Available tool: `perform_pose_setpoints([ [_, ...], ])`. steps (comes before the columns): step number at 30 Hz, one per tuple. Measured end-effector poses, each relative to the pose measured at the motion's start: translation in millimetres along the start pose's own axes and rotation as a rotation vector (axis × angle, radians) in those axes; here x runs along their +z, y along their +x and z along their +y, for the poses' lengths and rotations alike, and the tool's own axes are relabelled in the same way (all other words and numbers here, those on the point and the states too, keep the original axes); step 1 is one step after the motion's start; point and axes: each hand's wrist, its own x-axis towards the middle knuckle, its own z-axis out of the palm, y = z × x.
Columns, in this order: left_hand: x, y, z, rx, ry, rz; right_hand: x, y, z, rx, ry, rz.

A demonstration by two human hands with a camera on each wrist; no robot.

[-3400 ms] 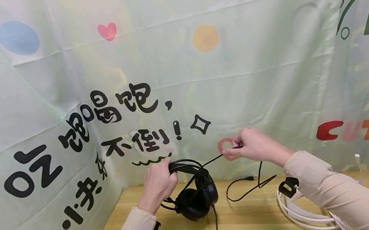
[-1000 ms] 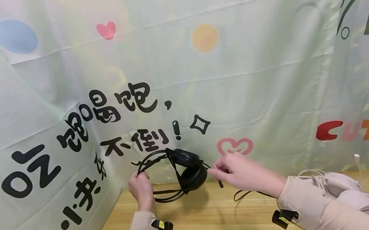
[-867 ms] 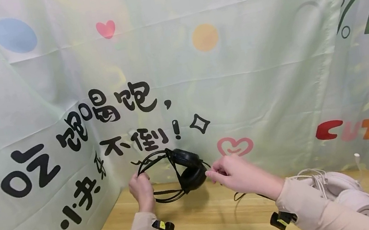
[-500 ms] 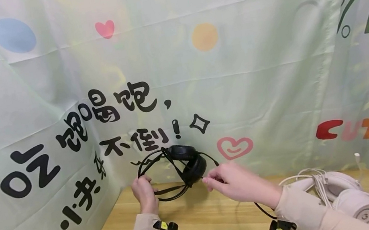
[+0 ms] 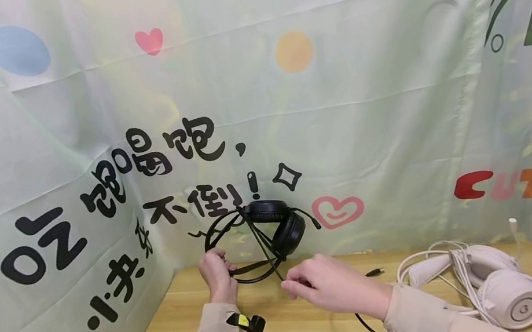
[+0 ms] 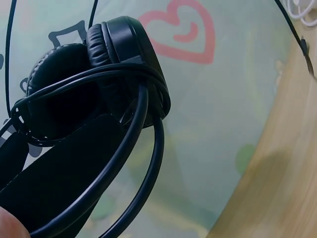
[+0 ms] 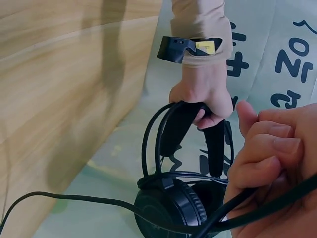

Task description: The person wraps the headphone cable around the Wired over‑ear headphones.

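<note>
A black over-ear headset [image 5: 289,233] is held sideways above the table, its ear cups to the right. My left hand [image 5: 217,274] grips it by the headband, as the right wrist view also shows. A thin microphone boom [image 5: 310,218] sticks out beyond the cups. The black cable [image 5: 259,237] slants across the headset to my right hand [image 5: 325,286], which pinches it just below the cups. In the left wrist view, turns of cable [image 6: 99,73] lie around the ear cups [image 6: 130,47]. Curled fingers [image 7: 257,171] of my right hand show beside the cable in the right wrist view.
A white headset [image 5: 512,295] with its bundled white cord lies on the right of the wooden table [image 5: 294,331]. The black cable's plug end [image 5: 376,272] lies behind my right wrist. A printed cloth curtain [image 5: 371,131] encloses the table's back and sides.
The black headset has turned from cups-down to sideways. My right hand has drawn the cable from the upper right down across the cups. Its sleeve has uncovered the white headset.
</note>
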Motion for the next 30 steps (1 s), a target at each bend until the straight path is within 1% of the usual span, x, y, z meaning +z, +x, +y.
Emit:
perform_pose_setpoints([
  [5,2.2,-0.1,-1.6,-0.008,-0.001,0.013,5.0,2.8,-0.7,-0.008,-0.012,-0.024],
  [10,1.4,-0.8,-3.8,-0.017,-0.020,0.004,11.0,1.7,0.6,-0.021,-0.007,-0.041],
  [17,-2.1,0.5,-3.0,-0.062,-0.117,-0.035,19.1,-2.0,16.2,0.001,0.035,-0.029],
  [24,-3.4,-0.5,2.5,-0.120,-0.223,-0.075,18.7,-8.6,32.2,0.027,0.075,-0.037],
  [27,-2.8,-1.0,5.5,-0.130,-0.241,-0.098,18.0,-11.3,36.4,0.033,0.091,-0.045],
  [30,-2.0,-0.2,8.2,-0.127,-0.248,-0.102,16.0,-13.2,40.6,0.038,0.112,-0.042],
])
